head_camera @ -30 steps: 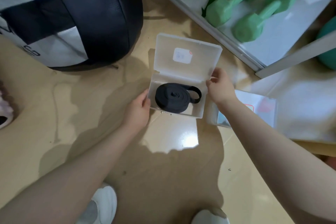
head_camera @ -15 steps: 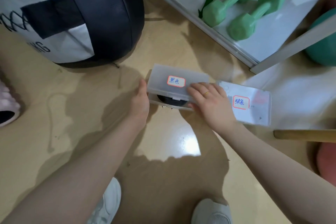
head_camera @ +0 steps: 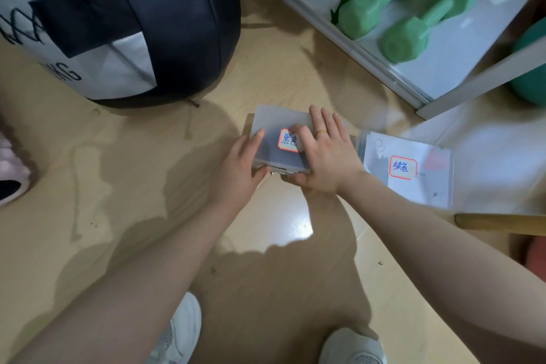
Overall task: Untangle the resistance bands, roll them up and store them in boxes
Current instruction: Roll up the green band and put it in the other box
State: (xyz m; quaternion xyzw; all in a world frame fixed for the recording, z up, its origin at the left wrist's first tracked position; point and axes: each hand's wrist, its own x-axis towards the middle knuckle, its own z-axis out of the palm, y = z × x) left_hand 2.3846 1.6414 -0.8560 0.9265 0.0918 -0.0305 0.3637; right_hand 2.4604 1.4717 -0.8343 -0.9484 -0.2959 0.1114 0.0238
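A translucent plastic box with a red-bordered label lies closed on the floor in the middle of the view. My right hand lies flat on its lid with straight fingers, covering part of the label. At the box's left front corner sits my left hand, fingers resting on the lid and thumb at the front edge by the latch. The rolled black band inside shows only as a dark shade through the lid. A second closed labelled box lies just to the right.
A large black and white punching bag lies at the upper left. Two green dumbbells rest on a white shelf at the upper right. A wooden stick pokes in from the right. My white shoes are at the bottom.
The open box showing the rolled black band has been closed. My right hand swung the lid down and now lies flat on top; my left hand moved onto the left front corner.
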